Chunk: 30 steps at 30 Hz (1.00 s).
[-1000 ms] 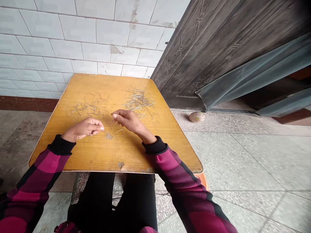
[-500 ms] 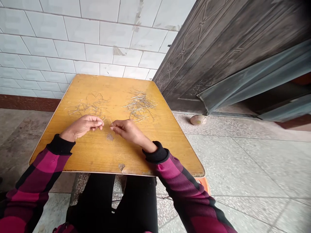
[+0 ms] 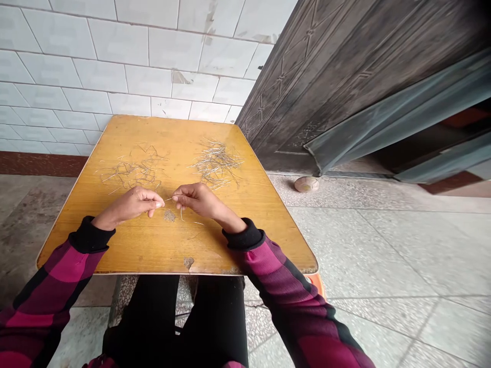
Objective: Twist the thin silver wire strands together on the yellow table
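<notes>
My left hand (image 3: 132,206) pinches one end of a thin wire (image 3: 168,200) between thumb and forefinger. The other end of that wire runs to my right hand (image 3: 199,200), whose thumb and fingers are closed on it. A bent wire (image 3: 181,214) hangs down below the right fingers. Just beyond the left hand lies a loose pile of bent, tangled wires (image 3: 134,171). Past the right hand is a denser pile of straighter silvery wires (image 3: 217,162). A short piece of wire (image 3: 198,223) rests on the tabletop near the right wrist.
The yellow wooden table (image 3: 153,250) has worn patches and a chipped front edge. White wall tiles (image 3: 126,46) rise behind it. To the right are a dark carved door (image 3: 303,102), a grey-green curtain (image 3: 364,122) and a round stone-like object (image 3: 306,184) on the floor.
My hands have come closer together, and a wire now spans between their fingertips. A bent wire shows under my right hand. The view has shifted slightly.
</notes>
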Each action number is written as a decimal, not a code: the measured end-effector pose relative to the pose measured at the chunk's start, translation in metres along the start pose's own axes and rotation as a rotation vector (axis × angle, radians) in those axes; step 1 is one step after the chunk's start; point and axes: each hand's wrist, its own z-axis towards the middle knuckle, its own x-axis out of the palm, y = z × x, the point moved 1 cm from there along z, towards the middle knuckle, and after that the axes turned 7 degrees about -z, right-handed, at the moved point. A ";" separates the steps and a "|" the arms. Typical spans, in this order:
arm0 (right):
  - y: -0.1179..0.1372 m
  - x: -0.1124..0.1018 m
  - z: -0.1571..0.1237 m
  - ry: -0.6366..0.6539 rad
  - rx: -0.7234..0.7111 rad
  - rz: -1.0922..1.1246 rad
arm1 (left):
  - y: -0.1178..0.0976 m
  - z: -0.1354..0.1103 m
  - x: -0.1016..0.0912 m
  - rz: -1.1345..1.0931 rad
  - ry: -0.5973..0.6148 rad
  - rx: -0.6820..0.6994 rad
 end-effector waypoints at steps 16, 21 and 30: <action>-0.011 0.005 0.003 0.008 0.180 0.301 | -0.005 -0.003 -0.004 -0.029 -0.046 -0.009; -0.007 0.009 0.000 -0.030 0.132 0.151 | -0.010 -0.004 -0.006 -0.175 0.106 -0.001; 0.021 0.024 -0.012 -0.108 0.072 -0.120 | -0.003 -0.001 0.008 -0.619 0.170 -0.268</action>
